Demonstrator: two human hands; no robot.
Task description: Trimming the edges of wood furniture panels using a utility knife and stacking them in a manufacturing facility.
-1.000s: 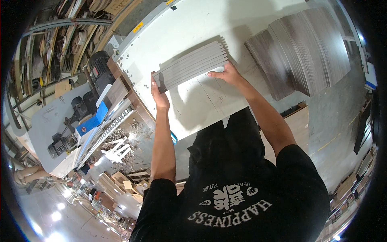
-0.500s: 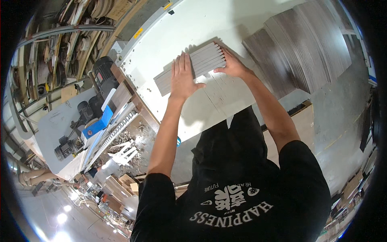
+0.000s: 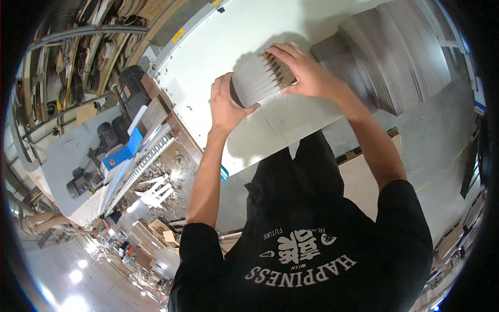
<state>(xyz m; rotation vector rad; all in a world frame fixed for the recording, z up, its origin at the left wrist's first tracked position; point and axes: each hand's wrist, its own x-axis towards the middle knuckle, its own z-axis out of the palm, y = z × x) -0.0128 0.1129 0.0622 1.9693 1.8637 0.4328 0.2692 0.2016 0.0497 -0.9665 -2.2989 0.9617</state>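
A bundle of grey narrow boards (image 3: 253, 79) is between my hands over the white table (image 3: 208, 47). It is tilted, so its brown, jagged-looking end on the right shows. My left hand (image 3: 225, 104) presses on the bundle's left end, thumb along the near side. My right hand (image 3: 309, 73) spans the brown end, with fingers on its far edge and thumb on its near edge. Right beside that hand lies a larger stack of grey wood-grain panels (image 3: 395, 57), partly covered by the wrist and forearm.
Along the table's left edge stands a machine with dark motors (image 3: 134, 86) and a blue bracket (image 3: 123, 148). White offcuts (image 3: 156, 193) and shavings lie on the floor below it. A rack of curved pieces (image 3: 78, 62) stands at the far left. A pale panel (image 3: 364, 177) leans under the table's near right.
The bundle has tipped up and turned, showing its brown end. My right hand has moved up and right around that end; my left hand has slid from its top to its left end.
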